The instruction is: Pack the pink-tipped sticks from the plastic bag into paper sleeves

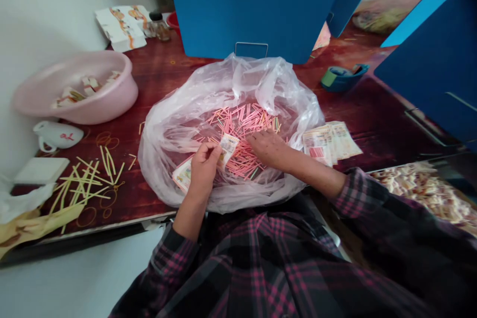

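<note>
printed packet [228, 144], lettering illegible

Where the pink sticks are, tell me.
The pink sticks lie near the head view's centre, inside the plastic bag, right beside the right hand.

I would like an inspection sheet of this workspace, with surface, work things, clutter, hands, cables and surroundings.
Surface: dark red table.
Work things: pink sticks lie in a plastic bag; more packets lie right of the bag.
Clutter: yellow sticks, a white cup and a pink basin at the left.
Hands: left hand holds a printed packet; right hand is among the pink sticks, fingertips partly hidden.
Cables: nothing seen.
Surroundings: blue panels, pale wall.
</note>
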The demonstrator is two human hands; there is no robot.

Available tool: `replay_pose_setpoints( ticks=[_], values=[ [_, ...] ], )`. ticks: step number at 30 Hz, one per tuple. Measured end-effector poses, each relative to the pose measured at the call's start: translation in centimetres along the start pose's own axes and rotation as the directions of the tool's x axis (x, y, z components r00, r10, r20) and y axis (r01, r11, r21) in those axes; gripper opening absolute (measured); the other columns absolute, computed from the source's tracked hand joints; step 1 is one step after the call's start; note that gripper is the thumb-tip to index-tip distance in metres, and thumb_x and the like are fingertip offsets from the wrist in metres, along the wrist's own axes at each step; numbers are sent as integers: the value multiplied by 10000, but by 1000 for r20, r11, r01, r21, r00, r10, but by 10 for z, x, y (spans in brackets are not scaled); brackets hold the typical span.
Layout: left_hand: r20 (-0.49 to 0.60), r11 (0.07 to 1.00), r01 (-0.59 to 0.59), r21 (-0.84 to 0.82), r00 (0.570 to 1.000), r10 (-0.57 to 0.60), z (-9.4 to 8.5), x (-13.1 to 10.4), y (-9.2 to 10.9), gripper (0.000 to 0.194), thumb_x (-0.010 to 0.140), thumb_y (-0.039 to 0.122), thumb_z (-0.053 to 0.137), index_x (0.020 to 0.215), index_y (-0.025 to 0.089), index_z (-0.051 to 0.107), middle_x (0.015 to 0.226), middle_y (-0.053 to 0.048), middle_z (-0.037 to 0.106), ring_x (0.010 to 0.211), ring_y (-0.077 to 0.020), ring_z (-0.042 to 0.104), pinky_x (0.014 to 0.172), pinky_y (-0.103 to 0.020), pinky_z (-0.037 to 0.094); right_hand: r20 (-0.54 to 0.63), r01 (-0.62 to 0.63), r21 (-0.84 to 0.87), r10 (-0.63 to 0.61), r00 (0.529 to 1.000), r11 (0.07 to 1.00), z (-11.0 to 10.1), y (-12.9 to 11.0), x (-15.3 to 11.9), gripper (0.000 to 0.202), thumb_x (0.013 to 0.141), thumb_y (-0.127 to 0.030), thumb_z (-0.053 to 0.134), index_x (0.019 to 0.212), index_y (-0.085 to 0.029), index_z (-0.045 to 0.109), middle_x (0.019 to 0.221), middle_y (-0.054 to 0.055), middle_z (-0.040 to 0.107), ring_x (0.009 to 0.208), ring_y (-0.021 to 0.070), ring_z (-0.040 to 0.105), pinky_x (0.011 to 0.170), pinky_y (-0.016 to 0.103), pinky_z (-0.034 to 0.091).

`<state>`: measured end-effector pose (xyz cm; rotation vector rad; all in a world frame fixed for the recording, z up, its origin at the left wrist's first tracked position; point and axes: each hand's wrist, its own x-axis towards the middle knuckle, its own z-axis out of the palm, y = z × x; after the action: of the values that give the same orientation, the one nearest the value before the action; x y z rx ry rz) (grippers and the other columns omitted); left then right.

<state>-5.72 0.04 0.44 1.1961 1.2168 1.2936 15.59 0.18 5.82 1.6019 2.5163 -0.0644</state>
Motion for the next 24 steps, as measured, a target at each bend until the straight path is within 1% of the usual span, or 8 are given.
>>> replay_pose_setpoints(
  ticks=[4, 7, 10, 12, 15, 19, 22, 24],
  values=[
    [37, 999, 37, -32, 999, -36, -2, 0, 0, 245, 840, 408, 827, 801, 228, 665, 737, 13, 647, 698, -160, 581, 669, -274, 485, 0, -68, 173, 69, 998, 983, 10, 14, 3, 269, 1032, -97, 528, 1193, -92, 743, 1232, 215, 781, 1169, 318, 722, 997, 392, 501],
    [20, 997, 66, -48, 998, -65, -1, 0, 2, 257, 811, 420, 834, 813, 227, 665, 747, 14, 648, 696, -157, 579, 657, -274, 479, -89, -106, 383, 151, 984, 918, 20, 28, 5, 200, 1043, -142, 542, 1134, -125, 718, 1167, 172, 790, 1070, 266, 721, 955, 353, 513],
    [10, 997, 74, -33, 997, -74, 0, -2, 3, 278, 821, 444, 833, 815, 230, 654, 735, 21, 627, 697, -157, 582, 653, -272, 479, -199, -43, 572, 189, 962, 819, 32, 35, 4, 156, 1046, -203, 522, 1044, -180, 676, 1048, 108, 779, 940, 222, 694, 895, 328, 517],
    [17, 997, 68, -24, 998, -68, 0, -3, 4, 279, 833, 447, 830, 817, 230, 656, 729, 23, 619, 699, -157, 582, 653, -269, 479, -261, 39, 656, 178, 949, 753, 38, 36, 2, 124, 1017, -229, 539, 1043, -202, 658, 1051, 86, 770, 952, 216, 687, 900, 324, 520],
    [23, 997, 64, -30, 998, -64, -1, -4, 4, 271, 839, 440, 832, 818, 229, 663, 723, 22, 617, 701, -157, 577, 651, -268, 479, -314, 112, 697, 161, 936, 708, 45, 35, 1, 113, 999, -259, 529, 995, -223, 636, 1030, 69, 756, 935, 208, 672, 893, 322, 524],
    [6, 996, 79, -36, 997, -79, -2, -5, 2, 265, 843, 437, 837, 829, 231, 671, 735, 18, 627, 702, -158, 577, 651, -269, 485, -290, 27, 651, 216, 932, 758, 45, 32, 2, 185, 1036, -290, 474, 918, -234, 605, 860, 47, 707, 770, 192, 613, 791, 317, 514],
    [7, 996, 72, -50, 997, -72, -2, -5, 1, 275, 828, 448, 844, 833, 229, 678, 753, 16, 636, 697, -152, 568, 642, -268, 476, -332, 75, 637, 186, 925, 767, 41, 29, 4, 166, 1029, -286, 497, 1044, -217, 647, 1015, 95, 756, 918, 226, 674, 896, 351, 537],
    [17, 995, 60, -75, 998, -59, -2, -5, 1, 283, 812, 456, 851, 834, 227, 685, 758, 17, 638, 685, -147, 555, 629, -268, 464, -352, 114, 674, 181, 918, 730, 37, 27, 6, 142, 1011, -300, 533, 1007, -219, 650, 1029, 93, 754, 959, 234, 681, 933, 369, 539]
  ],
)
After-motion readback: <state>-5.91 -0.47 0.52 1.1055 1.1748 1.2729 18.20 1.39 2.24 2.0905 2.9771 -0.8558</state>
